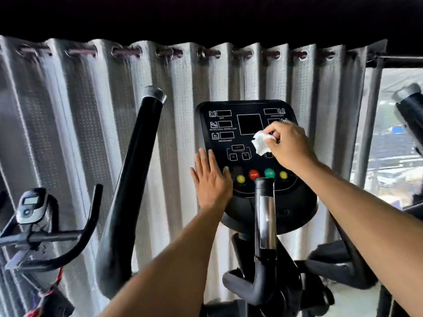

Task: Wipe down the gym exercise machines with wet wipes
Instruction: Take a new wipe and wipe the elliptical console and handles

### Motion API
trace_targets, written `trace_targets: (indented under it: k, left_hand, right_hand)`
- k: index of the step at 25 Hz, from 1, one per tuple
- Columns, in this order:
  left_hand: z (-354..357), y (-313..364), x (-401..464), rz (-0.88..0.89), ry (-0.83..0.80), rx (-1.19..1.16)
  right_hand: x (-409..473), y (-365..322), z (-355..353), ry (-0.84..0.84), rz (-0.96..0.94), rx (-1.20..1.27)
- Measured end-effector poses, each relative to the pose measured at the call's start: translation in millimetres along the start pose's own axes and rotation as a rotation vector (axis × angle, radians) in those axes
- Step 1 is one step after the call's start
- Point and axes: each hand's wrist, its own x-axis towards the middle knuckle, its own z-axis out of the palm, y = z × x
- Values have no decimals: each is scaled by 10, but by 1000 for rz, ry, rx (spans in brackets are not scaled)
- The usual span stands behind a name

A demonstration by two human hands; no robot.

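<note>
Head view, looking down over both forearms at an exercise machine's console. Console: black panel, tilted toward the viewer, white-outlined display boxes, small printed labels mostly too blurred to read. Along its near edge a row of round buttons: yellow button, red button, green button, and a second yellow one.

Right hand over the right part of the panel, fingers curled, pinching a crumpled white wet wipe. Wipe lies against the console face, just right of the central dark screen. Left hand flat, fingers straight and together, resting on the console's left near edge, holding nothing.

Centre post, black with a chrome section, rises in front of the console's near edge. Tall black handle with a grey end cap stands left of the console, well apart from the hands. Another handle's grey cap shows at far right.

Far left: a second bike's curved black handlebar with a small grey display unit; red cord below it.

Behind everything hangs a grey grommet curtain. Window at right, daylight, rooftops outside, blurred.

No containers in sight.
</note>
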Motion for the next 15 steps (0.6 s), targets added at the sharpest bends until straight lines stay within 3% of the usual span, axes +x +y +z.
trace_targets:
  k: [3, 6, 15]
  left_hand:
    - [-62, 79, 536, 112, -22, 147]
    - [-76, 24, 999, 154, -63, 276]
    - [180, -144, 1261, 149, -28, 204]
  right_hand:
    - [359, 167, 176, -71, -19, -72]
    - [730, 289, 310, -12, -10, -72]
    - [2044, 186, 1275, 67, -241, -98]
